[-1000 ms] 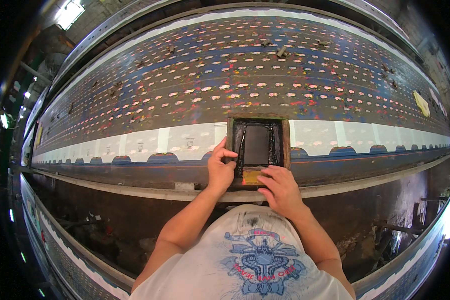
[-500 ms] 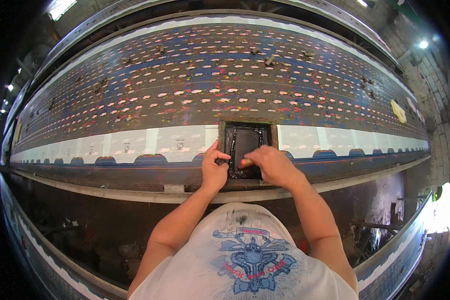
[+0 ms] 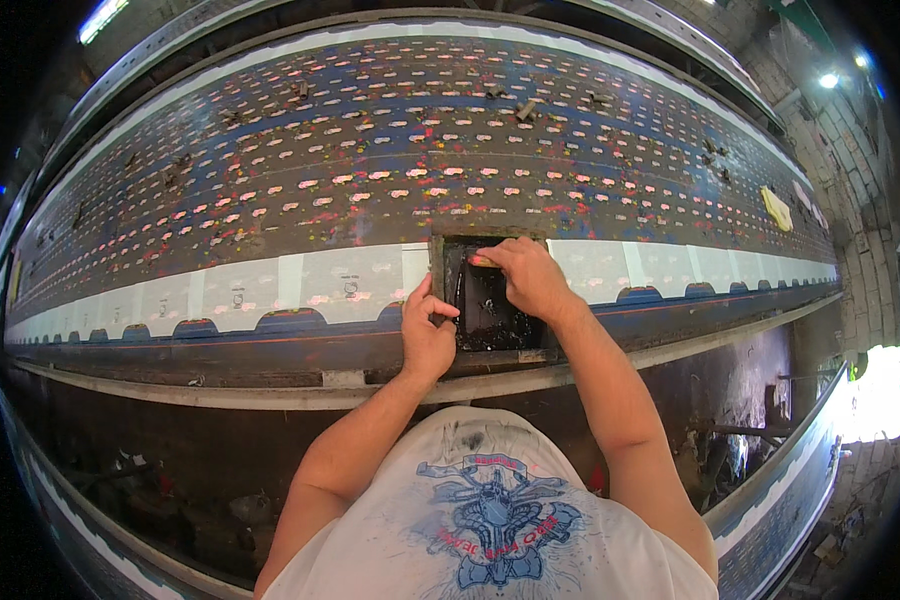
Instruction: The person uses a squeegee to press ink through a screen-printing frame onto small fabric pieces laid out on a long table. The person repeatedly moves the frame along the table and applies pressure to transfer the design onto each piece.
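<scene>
A small screen printing frame with a dark wooden rim lies over the near white strip, in front of my body. Wet black ink shines inside it, thickest toward the near end. My left hand grips the frame's left rail, its thumb reaching over the inner edge and the forefinger along the outside. Near the far end of the frame, my right hand is closed round a squeegee whose reddish-yellow end shows at the fingers. The squeegee's blade is mostly hidden by the hand.
A long printing table curves across the view, covered with rows of small pink-and-white prints. White strips with scalloped edges run along its near side. Small brown pieces and a yellow cloth lie on it. A brick wall stands right.
My right hand has moved the squeegee from the near end to the far end of the frame. My left hand keeps its place on the rail. The view has shifted slightly.
</scene>
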{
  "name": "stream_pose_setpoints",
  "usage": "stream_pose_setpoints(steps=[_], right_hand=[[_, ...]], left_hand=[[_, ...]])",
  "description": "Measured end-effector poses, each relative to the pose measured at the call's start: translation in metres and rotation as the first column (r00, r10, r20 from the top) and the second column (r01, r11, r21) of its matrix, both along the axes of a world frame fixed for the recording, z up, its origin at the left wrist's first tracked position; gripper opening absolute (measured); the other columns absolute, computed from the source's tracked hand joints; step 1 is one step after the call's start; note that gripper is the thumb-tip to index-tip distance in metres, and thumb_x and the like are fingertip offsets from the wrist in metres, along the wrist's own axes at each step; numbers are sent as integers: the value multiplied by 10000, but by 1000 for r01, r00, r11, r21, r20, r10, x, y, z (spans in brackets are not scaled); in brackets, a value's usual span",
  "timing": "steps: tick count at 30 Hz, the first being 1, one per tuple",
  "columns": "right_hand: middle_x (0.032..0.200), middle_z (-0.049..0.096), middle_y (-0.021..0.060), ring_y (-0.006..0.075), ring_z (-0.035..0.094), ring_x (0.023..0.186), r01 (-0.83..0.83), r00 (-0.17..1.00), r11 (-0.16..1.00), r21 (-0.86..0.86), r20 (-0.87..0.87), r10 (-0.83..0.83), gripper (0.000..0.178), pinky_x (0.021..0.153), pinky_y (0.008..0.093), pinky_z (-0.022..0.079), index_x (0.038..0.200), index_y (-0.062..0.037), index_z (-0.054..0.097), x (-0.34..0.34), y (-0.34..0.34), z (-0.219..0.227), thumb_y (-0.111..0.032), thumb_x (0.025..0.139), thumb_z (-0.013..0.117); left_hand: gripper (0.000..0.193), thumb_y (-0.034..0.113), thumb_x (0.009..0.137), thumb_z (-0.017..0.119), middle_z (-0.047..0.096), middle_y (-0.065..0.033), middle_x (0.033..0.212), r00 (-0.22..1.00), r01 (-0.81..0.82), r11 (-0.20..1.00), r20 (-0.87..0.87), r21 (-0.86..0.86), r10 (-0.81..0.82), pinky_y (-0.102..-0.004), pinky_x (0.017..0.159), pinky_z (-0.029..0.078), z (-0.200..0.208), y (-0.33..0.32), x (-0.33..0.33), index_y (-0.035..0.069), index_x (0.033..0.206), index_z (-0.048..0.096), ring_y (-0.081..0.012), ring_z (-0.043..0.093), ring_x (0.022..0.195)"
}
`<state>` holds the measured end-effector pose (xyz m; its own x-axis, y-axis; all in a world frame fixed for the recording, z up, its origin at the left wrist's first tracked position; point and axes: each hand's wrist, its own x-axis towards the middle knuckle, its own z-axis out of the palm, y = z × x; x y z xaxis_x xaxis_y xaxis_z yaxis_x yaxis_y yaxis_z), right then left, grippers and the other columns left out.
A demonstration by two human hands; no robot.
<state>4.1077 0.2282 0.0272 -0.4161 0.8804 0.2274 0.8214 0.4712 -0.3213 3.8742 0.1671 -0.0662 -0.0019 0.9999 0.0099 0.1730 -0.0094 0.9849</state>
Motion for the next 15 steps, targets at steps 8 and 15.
stream_pose_setpoints(steps=[8,15], right_hand=[[1170,791,117,371,712,1101,-25,999,999,-41,-46,23,571,993,497,572,1369,-106,816,-18,-94,7,59,830,726],[1331,745,137,364,682,1184,-40,991,990,-132,-136,22,535,1061,486,564,1401,-75,799,-16,-135,12,28,878,748]], left_hand=[[468,-140,844,745,521,-228,1772,998,-7,999,68,47,4,-497,1349,380,-4,1,-1,101,1241,803,-406,503,1632],[551,-151,824,717,528,-235,1754,993,26,996,-115,82,-16,-509,1364,368,5,-1,-1,116,1298,805,-425,477,1649]])
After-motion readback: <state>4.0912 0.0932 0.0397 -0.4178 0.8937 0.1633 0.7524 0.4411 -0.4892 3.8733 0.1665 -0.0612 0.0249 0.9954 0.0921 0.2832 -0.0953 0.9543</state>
